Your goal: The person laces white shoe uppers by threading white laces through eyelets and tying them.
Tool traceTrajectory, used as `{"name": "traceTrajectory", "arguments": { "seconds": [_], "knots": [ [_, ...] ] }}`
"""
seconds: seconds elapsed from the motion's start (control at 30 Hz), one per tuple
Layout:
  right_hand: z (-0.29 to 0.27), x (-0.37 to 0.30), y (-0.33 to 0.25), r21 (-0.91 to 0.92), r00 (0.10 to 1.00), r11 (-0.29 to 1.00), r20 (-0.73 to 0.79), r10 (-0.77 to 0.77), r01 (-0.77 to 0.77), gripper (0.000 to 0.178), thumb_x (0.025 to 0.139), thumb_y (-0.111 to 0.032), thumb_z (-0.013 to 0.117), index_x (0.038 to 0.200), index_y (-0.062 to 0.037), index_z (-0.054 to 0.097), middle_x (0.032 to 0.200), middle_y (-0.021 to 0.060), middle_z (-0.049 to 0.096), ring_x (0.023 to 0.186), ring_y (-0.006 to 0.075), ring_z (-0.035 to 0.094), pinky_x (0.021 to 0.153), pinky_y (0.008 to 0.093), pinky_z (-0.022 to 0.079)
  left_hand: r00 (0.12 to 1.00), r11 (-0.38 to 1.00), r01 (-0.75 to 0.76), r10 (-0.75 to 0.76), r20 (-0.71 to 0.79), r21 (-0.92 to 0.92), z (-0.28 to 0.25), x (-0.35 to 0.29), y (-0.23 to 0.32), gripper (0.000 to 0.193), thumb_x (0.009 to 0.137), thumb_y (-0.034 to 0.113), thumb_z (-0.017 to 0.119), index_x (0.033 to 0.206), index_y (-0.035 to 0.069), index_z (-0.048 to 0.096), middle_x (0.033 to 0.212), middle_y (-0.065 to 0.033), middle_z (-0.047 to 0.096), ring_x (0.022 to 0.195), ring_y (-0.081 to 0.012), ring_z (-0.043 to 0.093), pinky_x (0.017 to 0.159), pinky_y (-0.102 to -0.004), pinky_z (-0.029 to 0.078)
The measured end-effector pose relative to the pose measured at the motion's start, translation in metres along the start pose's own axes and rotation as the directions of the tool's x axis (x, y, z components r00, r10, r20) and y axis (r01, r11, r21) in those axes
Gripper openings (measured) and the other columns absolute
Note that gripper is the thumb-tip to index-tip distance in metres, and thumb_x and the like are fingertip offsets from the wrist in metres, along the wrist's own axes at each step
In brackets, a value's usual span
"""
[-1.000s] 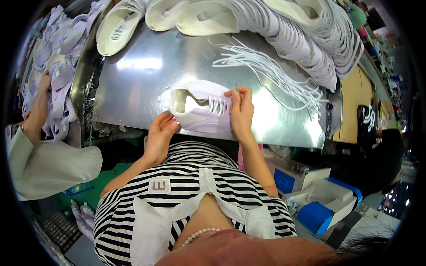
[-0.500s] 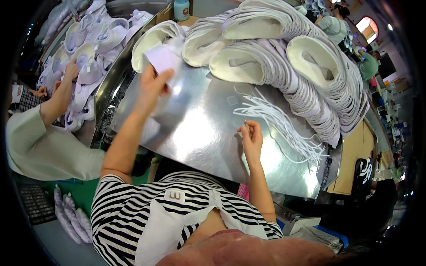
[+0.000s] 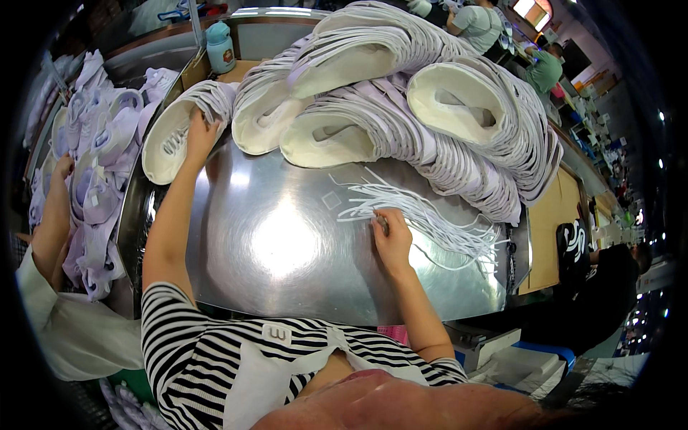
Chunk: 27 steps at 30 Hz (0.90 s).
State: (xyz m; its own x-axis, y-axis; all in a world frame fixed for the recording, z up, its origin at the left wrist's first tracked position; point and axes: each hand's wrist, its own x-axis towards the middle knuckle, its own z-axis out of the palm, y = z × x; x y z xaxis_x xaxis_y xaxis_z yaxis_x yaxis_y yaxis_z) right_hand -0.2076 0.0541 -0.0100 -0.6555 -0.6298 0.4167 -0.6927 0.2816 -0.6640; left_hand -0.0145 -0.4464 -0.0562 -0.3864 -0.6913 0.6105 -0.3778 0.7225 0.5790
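A white shoe upper (image 3: pixel 163 154) with lacing across its front lies at the left end of the pile. My left hand (image 3: pixel 201 141) reaches into it, with bent fingers gripping its edge; the fingertips are partly hidden. Near the middle of the metal table (image 3: pixel 301 287), my right hand (image 3: pixel 393 247) is closed around a small, dark metallic tool (image 3: pixel 383 225), whose exact kind I cannot make out. Just beyond that hand, a loose bundle of white shoelaces (image 3: pixel 448 233) spreads toward the right, its near-left ends close to my fingers.
Long rows of nested white uppers (image 3: pixel 466 165) fill the table's far side. A light-blue bottle (image 3: pixel 220 47) stands behind them. At left, a co-worker's arm (image 3: pixel 54 215) reaches into heaped white shoes (image 3: pixel 93 183). Brown cardboard (image 3: pixel 550 236) lies at the right.
My left hand has moved left and down onto the leftmost pile, where the pale upper it carried now rests. My right hand has shifted slightly toward the lace ends. The whole view has turned.
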Motion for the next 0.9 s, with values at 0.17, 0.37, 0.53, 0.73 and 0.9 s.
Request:
{"name": "traceTrajectory", "arguments": {
  "seconds": [0.17, 0.37, 0.53, 0.73, 0.9],
  "knots": [
    [0.024, 0.049, 0.018, -0.311, 0.995, 0.947, -0.022, -0.093, 0.081, 0.022, 0.082, -0.010, 0.071, 0.103, -0.0084, 0.067, 0.099, 0.0070, 0.063, 0.072, 0.0277, 0.065, 0.063, 0.0381, 0.051, 0.998, 0.960, -0.023, 0.039, 0.055, -0.279, -0.006, -0.031, 0.147, 0.046, 0.084, 0.014, 0.072, 0.124, 0.001, 0.055, 0.115, -0.0170, 0.056, 0.101, -0.0303, 0.058, 0.087, -0.0396, 0.047],
    [0.045, 0.065, 0.064, -0.449, 0.992, 0.889, 0.112, -0.050, 0.095, 0.014, 0.082, -0.013, 0.070, 0.094, -0.0088, 0.063, 0.099, 0.0083, 0.058, 0.075, 0.0340, 0.065, 0.065, 0.0451, 0.051, 0.760, 0.748, -0.640, 0.650, 0.003, 0.177, 0.041, 0.072, 0.338, 0.065, 0.074, 0.020, 0.077, 0.133, 0.007, 0.052, 0.136, -0.0164, 0.050, 0.125, -0.0349, 0.049, 0.101, -0.0459, 0.041],
    [0.037, 0.066, 0.049, -0.307, 0.978, 0.935, 0.158, -0.135, 0.179, 0.015, 0.083, -0.016, 0.069, 0.095, -0.0086, 0.064, 0.098, 0.0080, 0.059, 0.077, 0.0340, 0.065, 0.066, 0.0458, 0.051, 0.858, 0.807, -0.438, 0.244, 0.452, 0.396, 0.073, 0.157, 0.346, 0.046, 0.081, 0.015, 0.065, 0.127, 0.015, 0.059, 0.115, -0.0155, 0.066, 0.107, -0.0327, 0.063, 0.086, -0.0447, 0.050],
    [0.035, 0.066, 0.064, -0.259, 0.983, 0.958, 0.160, -0.086, 0.126, 0.014, 0.084, -0.015, 0.067, 0.095, -0.0084, 0.063, 0.098, 0.0110, 0.060, 0.079, 0.0360, 0.065, 0.069, 0.0473, 0.051, 0.884, 0.824, -0.463, 0.402, 0.239, 0.326, -0.022, 0.101, 0.330, 0.036, 0.081, 0.012, 0.062, 0.117, 0.014, 0.063, 0.097, -0.0159, 0.070, 0.091, -0.0351, 0.067, 0.076, -0.0462, 0.051],
    [0.022, 0.066, 0.054, 0.075, 0.998, 0.996, -0.026, 0.052, -0.050, 0.013, 0.088, -0.016, 0.064, 0.096, -0.0057, 0.061, 0.090, 0.0165, 0.066, 0.080, 0.0385, 0.065, 0.071, 0.0467, 0.049, 0.861, 0.881, -0.373, 0.213, 0.461, 0.290, -0.120, -0.006, 0.289, 0.044, 0.082, 0.018, 0.067, 0.124, 0.009, 0.061, 0.100, -0.0194, 0.069, 0.094, -0.0377, 0.065, 0.081, -0.0466, 0.051]
  ]
}}
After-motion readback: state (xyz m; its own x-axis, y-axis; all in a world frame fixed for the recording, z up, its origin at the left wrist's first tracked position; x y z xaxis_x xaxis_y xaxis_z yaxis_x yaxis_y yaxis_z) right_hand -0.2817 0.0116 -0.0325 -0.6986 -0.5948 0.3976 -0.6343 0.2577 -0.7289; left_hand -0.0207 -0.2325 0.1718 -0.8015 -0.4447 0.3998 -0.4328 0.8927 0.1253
